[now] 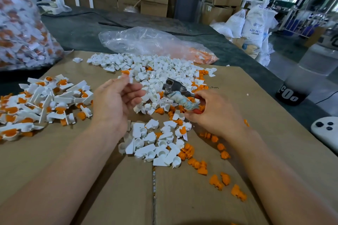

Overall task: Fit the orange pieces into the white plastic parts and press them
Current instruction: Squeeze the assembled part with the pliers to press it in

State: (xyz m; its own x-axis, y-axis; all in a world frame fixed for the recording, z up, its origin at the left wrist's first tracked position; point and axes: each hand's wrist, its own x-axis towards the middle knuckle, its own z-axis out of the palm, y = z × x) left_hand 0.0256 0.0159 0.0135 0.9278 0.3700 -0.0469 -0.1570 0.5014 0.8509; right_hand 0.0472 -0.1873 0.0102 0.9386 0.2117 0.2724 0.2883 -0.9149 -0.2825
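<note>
Brown cardboard (237, 97), matt and creased with a seam down its middle, covers a dark grey surface (82, 29) in a warehouse stacked with cartons. White plastic parts (161, 73), glossy little cups with flat angular tabs, lie heaped across the middle of the cardboard and in a smaller cluster between the forearms. Both heaps are too many to count. Orange pieces (217, 181), small and lumpy, trail along the near right, roughly a dozen lying singly and more mixed into the white. At the left sits a pile of fitted parts (45, 100), white with orange showing in the cups. Two crinkled clear bags are in view: a slumped bag (146, 42) behind the heap and a fuller bag (22, 23) at the far left.

The left hand (117, 100) is raised with its palm turned toward the camera, its grip pinched at the fingertips on one held part (126, 74), white with orange on top, above the heap's near edge. The right hand (210, 113) has its grip curled round the cloth-wrapped handles of one grey metal tool (173, 87), whose head lies over the white heap, right of the held part and apart from it.
</note>
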